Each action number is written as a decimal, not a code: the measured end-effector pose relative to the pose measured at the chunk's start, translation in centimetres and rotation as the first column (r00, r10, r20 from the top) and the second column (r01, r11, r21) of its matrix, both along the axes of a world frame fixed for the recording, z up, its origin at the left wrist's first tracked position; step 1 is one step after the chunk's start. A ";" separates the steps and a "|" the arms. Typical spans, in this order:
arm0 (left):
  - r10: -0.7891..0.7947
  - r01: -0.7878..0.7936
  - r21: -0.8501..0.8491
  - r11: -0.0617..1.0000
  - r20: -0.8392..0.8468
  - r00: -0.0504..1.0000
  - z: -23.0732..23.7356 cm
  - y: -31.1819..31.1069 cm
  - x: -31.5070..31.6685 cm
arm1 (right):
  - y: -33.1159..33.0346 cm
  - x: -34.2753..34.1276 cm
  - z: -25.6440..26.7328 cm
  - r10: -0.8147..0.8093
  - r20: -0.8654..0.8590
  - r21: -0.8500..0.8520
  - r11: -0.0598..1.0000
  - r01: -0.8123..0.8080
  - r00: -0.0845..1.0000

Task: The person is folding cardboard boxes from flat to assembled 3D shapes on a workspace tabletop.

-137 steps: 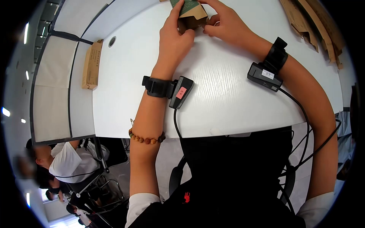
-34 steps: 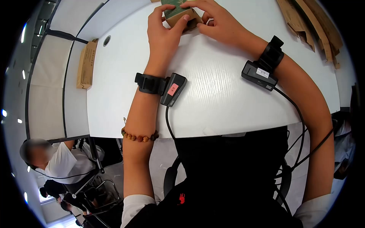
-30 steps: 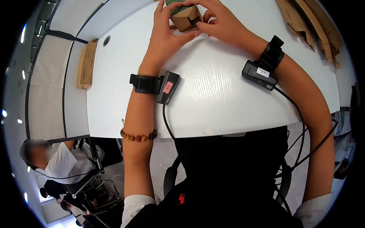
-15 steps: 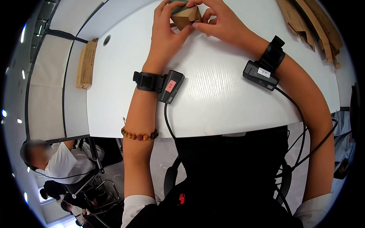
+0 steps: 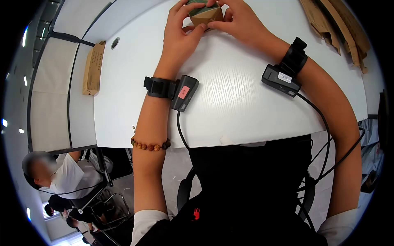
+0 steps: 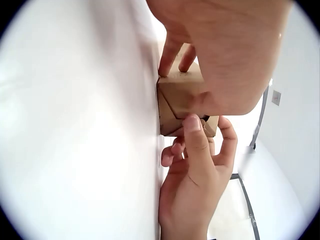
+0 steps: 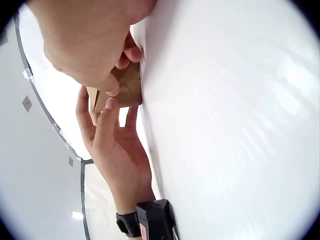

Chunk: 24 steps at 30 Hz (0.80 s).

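Pinching a green-and-brown box between curled fingers of left hand and right hand, on or just above the desk, hard to tell which. Cut off at the head view's top; partly covered by fingers, hidden on the far side.

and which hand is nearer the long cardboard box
Left. The left hand is to the right of the long cardboard box, holding the green-and-brown carton; the right hand is farther, at the carton's other side.
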<state>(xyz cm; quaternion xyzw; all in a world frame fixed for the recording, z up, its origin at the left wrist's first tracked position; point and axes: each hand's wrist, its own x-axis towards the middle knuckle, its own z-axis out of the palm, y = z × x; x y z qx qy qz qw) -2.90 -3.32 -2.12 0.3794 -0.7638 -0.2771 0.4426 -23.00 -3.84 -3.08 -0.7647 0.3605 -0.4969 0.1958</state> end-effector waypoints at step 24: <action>0.067 -0.069 -0.136 0.988 -0.024 0.997 -1.4 -1.1 0.1 | -1.5 0.2 -1.2 0.059 0.071 0.098 0.993 -0.065 0.996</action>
